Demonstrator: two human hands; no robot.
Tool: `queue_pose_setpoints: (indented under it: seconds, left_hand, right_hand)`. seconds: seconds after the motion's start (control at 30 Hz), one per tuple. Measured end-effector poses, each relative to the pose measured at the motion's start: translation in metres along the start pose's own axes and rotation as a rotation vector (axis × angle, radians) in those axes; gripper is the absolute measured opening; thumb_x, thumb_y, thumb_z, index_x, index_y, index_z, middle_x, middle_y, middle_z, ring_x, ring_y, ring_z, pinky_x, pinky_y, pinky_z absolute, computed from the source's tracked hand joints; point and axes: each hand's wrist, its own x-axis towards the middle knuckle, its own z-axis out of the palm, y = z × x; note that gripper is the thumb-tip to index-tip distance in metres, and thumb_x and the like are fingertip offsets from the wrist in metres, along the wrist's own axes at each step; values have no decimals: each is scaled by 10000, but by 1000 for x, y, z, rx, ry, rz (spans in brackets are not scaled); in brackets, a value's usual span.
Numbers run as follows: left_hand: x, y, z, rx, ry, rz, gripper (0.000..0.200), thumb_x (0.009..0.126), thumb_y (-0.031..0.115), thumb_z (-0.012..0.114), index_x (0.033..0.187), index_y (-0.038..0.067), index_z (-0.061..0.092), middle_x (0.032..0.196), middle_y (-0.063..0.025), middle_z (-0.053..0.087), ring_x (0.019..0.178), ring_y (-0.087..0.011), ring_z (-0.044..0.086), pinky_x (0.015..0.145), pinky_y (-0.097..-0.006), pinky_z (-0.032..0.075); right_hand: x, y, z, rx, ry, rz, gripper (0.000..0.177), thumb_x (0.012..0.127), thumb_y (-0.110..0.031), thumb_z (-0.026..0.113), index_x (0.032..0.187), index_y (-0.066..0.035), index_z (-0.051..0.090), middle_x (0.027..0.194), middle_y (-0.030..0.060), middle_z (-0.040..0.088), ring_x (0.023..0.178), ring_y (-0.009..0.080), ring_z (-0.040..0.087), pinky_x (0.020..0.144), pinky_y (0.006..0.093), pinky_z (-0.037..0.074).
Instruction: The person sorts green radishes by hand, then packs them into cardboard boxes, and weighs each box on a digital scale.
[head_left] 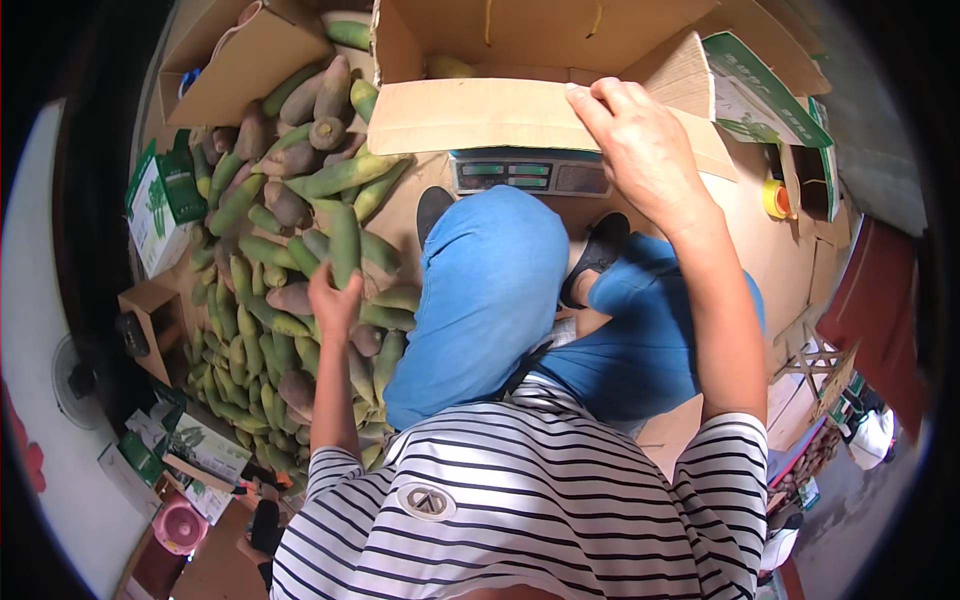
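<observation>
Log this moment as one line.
left hand: grips green stalk on pile | right hand: on box flap, fingers at its edge | scale: just below flap

Matt cardboard flap (480, 115), smooth-skinned vegetable (345, 240), soft blue cloth trousers (480, 290), striped knit shirt (520, 500).

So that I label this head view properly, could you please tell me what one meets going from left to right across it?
Green-printed carton → pile of green vegetables → left hand, gripping one vegetable → scale display → right hand on the cardboard flap → yellow tape roll.
</observation>
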Motion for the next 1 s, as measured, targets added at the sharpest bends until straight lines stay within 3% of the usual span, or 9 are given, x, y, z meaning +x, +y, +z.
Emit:
queue_pose_setpoints:
  seconds: [0.23,0.37,0.5,0.63,0.73,0.77,0.83,0.93,1.0]
  left_hand:
    - [75,289,-59,-430,387,730,514,776,76,756,1241,-7,552,1205,-93,566,1020,-189,558,903,-326,448]
    - [102,383,-32,4,378,1187,604,677,142,784,1234,38,575,1089,-132,617,1032,-309,572,924,-411,442]
    - [98,411,1,323,-185,1013,479,779,123,724,1232,49,587,1144,-143,605,1083,-320,567,928,-397,459]
    - [62,453,2,259,-239,1107,447,796,158,719,1207,33,595,1096,-154,622,1000,-339,607,851,-403,494]
    - [42,475,22,285,-311,1080,376,867,255,662,1156,19,613,1062,-184,628,980,-353,613,835,-408,498]
    - [39,478,31,280,-342,1054,363,898,281,628,1145,14,616,1053,-191,628,974,-360,612,833,-413,497]
    - [43,471,53,204,-431,947,358,947,311,559,1132,10,620,1038,-200,626,962,-374,608,831,-426,491]
    - [58,445,79,136,-540,842,477,981,439,444,1084,17,642,1006,-230,631,984,-391,595,877,-451,465]
    - [62,442,86,153,-647,752,583,978,527,382,1073,17,648,1029,-247,633,1025,-392,585,908,-468,455]
  right_hand:
    - [-2,1,8,-32,164,-52,176,794,-121,570,944,-42,615,891,96,579,864,251,599,712,363,526]
    - [-2,-1,0,223,99,67,185,872,-152,513,980,-35,608,898,123,596,861,286,604,742,393,505]
    - [-3,-1,6,0,107,2,158,875,-163,532,927,-44,621,843,114,574,818,266,603,688,382,509]
    - [-6,-2,-1,164,215,78,72,748,-122,594,760,-74,646,797,93,621,775,224,637,659,338,534]
    - [7,-3,-15,144,-160,110,159,837,-97,543,935,-82,667,956,135,675,936,263,660,803,391,542]
    - [5,-1,1,207,283,45,193,872,-122,534,1018,-78,653,1013,138,678,973,270,653,857,405,528]
    - [2,2,18,443,369,109,139,798,-37,548,913,-25,624,864,172,656,838,335,641,758,427,525]
    - [-7,10,6,451,135,94,182,784,-146,618,897,-4,624,827,184,645,814,365,633,785,418,513]
    - [-13,18,-66,223,-486,85,304,801,-292,671,932,-19,646,891,177,671,867,345,643,802,420,516]
